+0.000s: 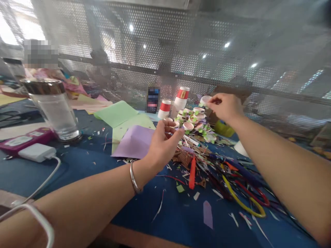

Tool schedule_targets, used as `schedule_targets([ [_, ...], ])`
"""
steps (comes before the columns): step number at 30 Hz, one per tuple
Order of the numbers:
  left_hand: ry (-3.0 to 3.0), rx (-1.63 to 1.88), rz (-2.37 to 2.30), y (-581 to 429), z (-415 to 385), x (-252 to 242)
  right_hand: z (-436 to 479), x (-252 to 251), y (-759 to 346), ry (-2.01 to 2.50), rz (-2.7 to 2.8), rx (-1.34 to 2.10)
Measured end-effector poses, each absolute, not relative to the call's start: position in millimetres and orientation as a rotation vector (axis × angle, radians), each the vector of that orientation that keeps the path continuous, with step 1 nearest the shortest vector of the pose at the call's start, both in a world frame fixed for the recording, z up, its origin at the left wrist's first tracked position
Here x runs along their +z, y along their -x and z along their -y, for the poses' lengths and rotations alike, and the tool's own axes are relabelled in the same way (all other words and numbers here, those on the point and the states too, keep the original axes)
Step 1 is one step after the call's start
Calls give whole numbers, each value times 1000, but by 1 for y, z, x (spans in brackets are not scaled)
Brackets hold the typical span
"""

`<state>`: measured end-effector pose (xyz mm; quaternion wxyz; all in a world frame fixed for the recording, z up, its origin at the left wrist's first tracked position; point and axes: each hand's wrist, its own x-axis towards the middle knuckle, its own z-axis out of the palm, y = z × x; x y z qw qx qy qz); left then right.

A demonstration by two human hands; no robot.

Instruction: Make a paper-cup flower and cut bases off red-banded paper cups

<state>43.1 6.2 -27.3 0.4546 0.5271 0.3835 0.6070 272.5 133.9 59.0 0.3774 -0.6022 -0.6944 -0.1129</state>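
My right hand [225, 107] reaches out over a pile of small decorated paper cups [196, 123] and pinches one white cup [205, 100] by its rim above the pile. My left hand [162, 144] hovers just left of the pile, fingers curled, thumb near a small cup [176, 124]; whether it grips anything is unclear. A metal bangle [134, 177] circles the left wrist. Two red-and-white paper cups [172, 103] stand upside down behind the pile.
Purple paper [134, 142] and green sheets [116, 113] lie left of the hands. A clear jar [53, 108], a pink device [24, 139] and a white charger [37, 152] sit far left. Coloured strips and scraps [232, 186] litter the blue table [85, 168]. Perforated screen [165, 51] behind.
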Motion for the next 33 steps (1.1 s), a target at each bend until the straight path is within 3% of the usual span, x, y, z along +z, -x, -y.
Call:
schedule_targets([
  [9, -1414, 1491, -932, -43, -5, -26, -188, 54, -266, 1845, 1805, -213],
  [16, -1427, 1452, -888, -43, -4, -25, -194, 45, -271, 1835, 1822, -146],
  [25, -1482, 1480, -915, -39, -9, -24, -154, 57, -282, 1647, 1680, -196],
  [33, -1567, 1456, -984, -32, -19, -26, -83, 33, -280, 1548, 1756, -146],
])
